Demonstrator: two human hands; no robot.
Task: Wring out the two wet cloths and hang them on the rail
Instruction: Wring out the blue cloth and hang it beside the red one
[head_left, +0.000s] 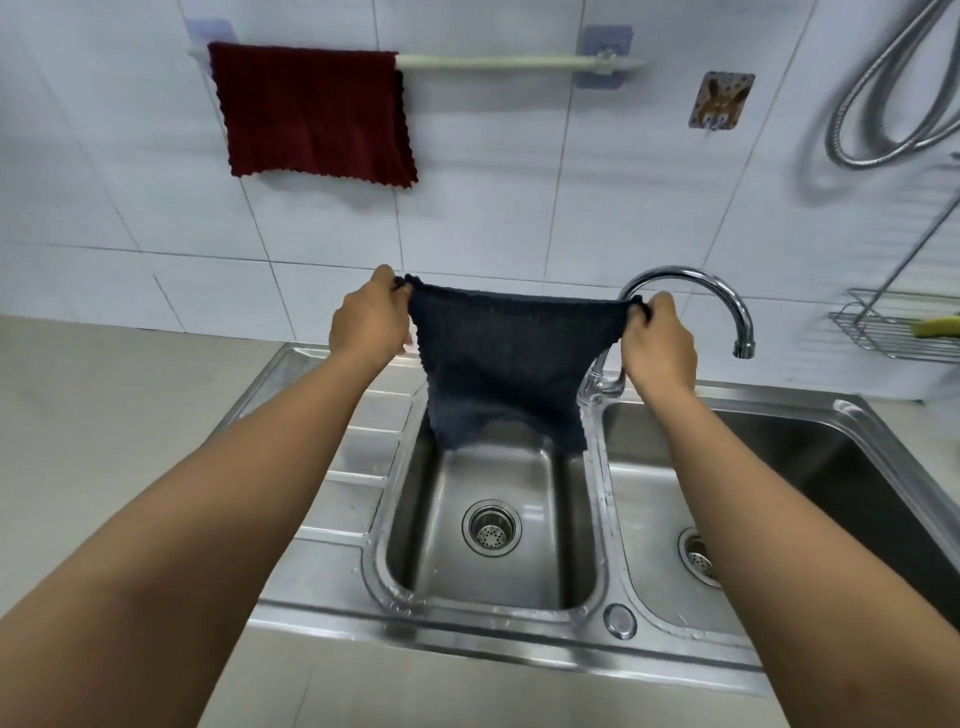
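Head camera view, looking down over a steel double sink (332, 587). The left hand (370, 317) and right hand (658, 340) each pinch a top corner of a dark blue cloth (501, 364), stretched flat between them and hanging above the left basin. A curved tap (696, 291) stands just behind the right hand. High above the left hand, a dark red cloth (311, 111) drapes over the pale wall rail (519, 63).
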